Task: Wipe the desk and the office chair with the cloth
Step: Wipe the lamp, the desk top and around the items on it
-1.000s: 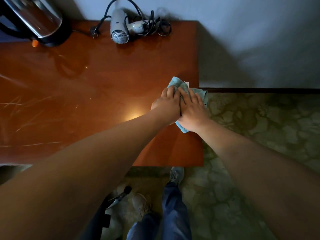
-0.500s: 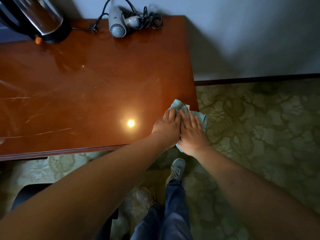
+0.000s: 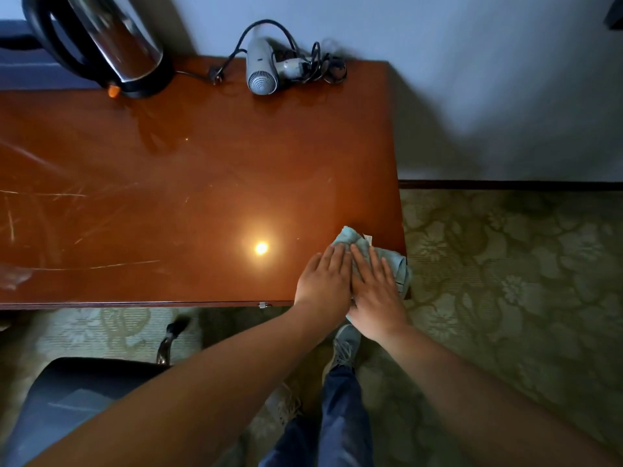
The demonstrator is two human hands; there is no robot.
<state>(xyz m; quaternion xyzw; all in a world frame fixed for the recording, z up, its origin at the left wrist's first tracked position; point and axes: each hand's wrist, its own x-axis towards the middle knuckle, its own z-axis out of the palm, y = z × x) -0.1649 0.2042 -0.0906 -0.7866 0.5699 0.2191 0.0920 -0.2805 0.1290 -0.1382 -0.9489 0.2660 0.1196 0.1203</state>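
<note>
Your two hands press a cloth flat at the desk's near right corner.

The desk [image 3: 168, 183] lies bare across its middle and left; the office chair [image 3: 74, 396] stands off its near edge. Your left hand [image 3: 325, 281] and right hand [image 3: 374, 291], fingers straight and side by side, pin the cloth [image 3: 350, 235], which overhangs the right edge. The kettle [image 3: 111, 45] and hair dryer [image 3: 261, 67] line the far edge.

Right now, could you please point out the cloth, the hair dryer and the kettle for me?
cloth [image 3: 350, 235]: head view, bare far corner beyond the fingertips.
hair dryer [image 3: 261, 67]: head view, middle of its grey barrel.
kettle [image 3: 124, 42]: head view, shiny steel body.
</note>
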